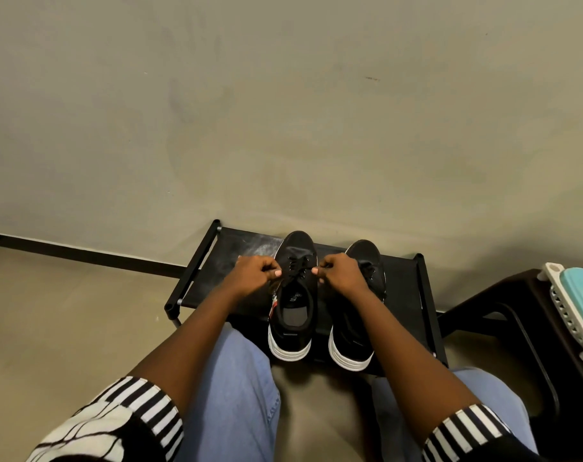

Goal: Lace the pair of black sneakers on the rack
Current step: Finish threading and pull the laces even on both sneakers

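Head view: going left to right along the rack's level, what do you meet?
Rack's left end bar → left hand → left sneaker → right hand → right sneaker → rack's right end bar → dark stool → teal-lidded container.

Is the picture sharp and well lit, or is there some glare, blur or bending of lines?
Head view: soft, dim, even light; hands and laces look slightly soft; a pale sheen lies on the rack top behind the left sneaker; the wide lens curves the skirting line and tilts the edges.
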